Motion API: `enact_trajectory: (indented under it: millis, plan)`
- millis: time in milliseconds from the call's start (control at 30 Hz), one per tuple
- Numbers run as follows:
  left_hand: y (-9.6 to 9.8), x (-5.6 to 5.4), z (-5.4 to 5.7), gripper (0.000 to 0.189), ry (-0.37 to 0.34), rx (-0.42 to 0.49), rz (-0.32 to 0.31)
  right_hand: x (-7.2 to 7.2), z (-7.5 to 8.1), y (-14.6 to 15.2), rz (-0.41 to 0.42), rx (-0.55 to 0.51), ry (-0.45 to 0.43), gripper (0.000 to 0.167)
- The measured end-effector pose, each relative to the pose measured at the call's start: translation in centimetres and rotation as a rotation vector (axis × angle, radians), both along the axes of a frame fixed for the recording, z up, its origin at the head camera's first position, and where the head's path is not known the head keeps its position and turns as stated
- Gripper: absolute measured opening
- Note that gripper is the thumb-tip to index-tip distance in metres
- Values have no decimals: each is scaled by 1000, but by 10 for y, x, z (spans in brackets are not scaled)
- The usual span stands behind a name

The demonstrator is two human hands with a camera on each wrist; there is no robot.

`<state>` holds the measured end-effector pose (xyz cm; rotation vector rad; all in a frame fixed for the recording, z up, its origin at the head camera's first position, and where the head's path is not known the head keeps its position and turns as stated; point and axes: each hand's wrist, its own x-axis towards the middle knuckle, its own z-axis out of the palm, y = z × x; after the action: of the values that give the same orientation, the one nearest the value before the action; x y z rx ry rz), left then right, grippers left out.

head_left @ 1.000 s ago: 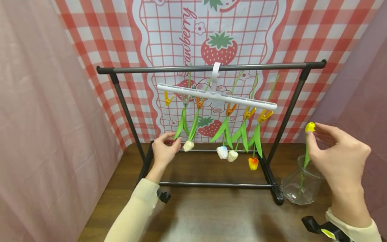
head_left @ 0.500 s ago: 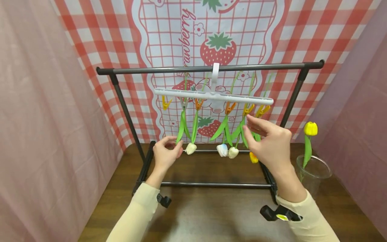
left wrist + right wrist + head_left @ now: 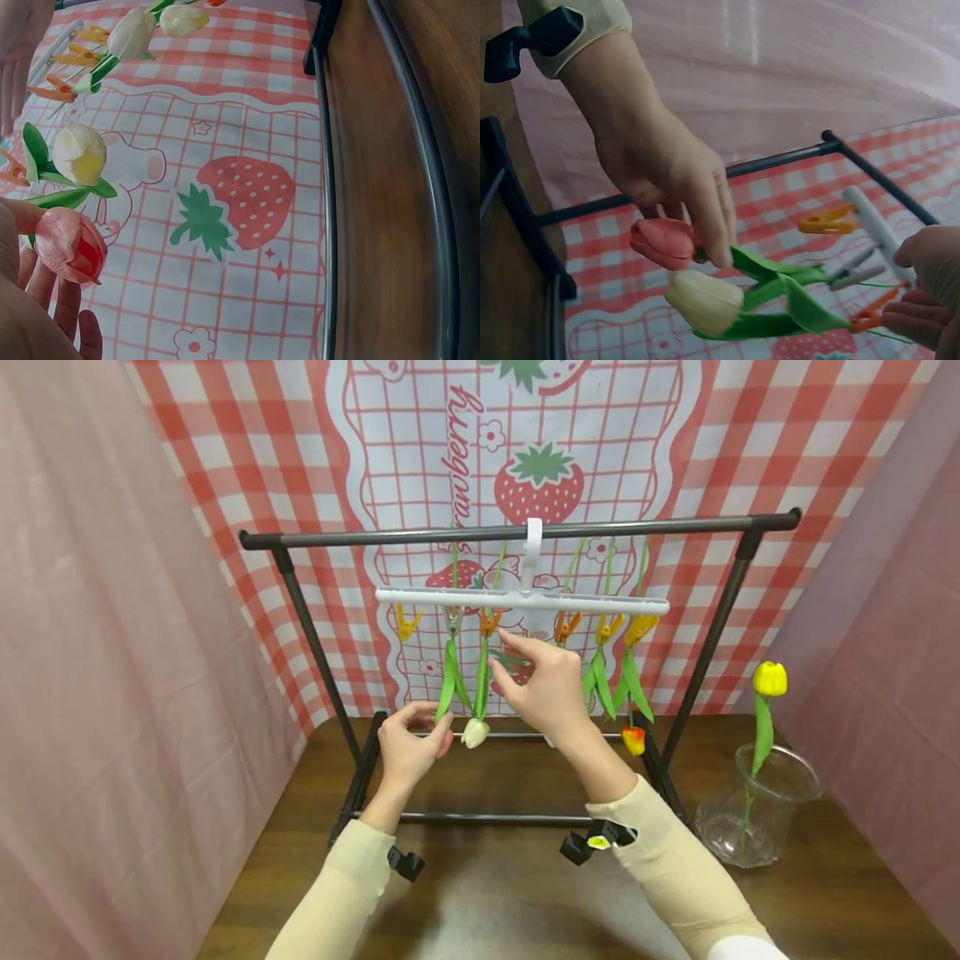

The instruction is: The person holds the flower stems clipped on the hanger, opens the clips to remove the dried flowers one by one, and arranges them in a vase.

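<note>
A white clip hanger (image 3: pixel 450 597) hangs from the rack, with tulips clipped upside down by their stems. My left hand (image 3: pixel 408 743) pinches a pink tulip (image 3: pixel 662 241) by the stem right at its flower head; in the left wrist view the pink head (image 3: pixel 71 244) shows by the fingers. That tulip hangs from a grey clip (image 3: pixel 452 621). Beside it, a cream tulip (image 3: pixel 474 732) hangs from an orange clip (image 3: pixel 490 622). My right hand (image 3: pixel 547 685) holds nothing, thumb and fingers apart, just right of that orange clip, overlapping tulips behind it.
A yellow tulip (image 3: pixel 770 679) stands upright in a glass vase (image 3: pixel 816 783) on the right. The black rack's top bar (image 3: pixel 375 536) spans above the hanger. A yellow clip (image 3: pixel 406 622) hangs bare at the hanger's left end. An orange-yellow tulip (image 3: pixel 633 740) hangs at right.
My right hand has let go of the yellow tulip in the vase and moved left to the hanger's middle. The hanger has swung nearer to level. My left hand has stayed almost still.
</note>
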<state>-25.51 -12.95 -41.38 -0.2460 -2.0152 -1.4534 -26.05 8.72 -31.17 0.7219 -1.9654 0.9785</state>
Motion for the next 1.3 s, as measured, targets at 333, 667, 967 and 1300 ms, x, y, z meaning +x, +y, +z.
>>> enact_trajectory:
  millis: [333, 667, 967, 1300]
  plan:
    - [0, 3, -5, 15, 39, -4, -5, -24, 0, -37, 98, -80, -80, 35]
    - [-1, 6, -4, 15, 19, 6, 18, -44, -2, -53, 38, -39, -139, 27]
    - [-2, 7, -6, 13, 39, -17, 26, -57, -4, -63, -8, -89, -81, 26]
    - [-2, 9, -10, 13, 59, -28, 21, -48, 9, -68, -157, -56, -37, 34]
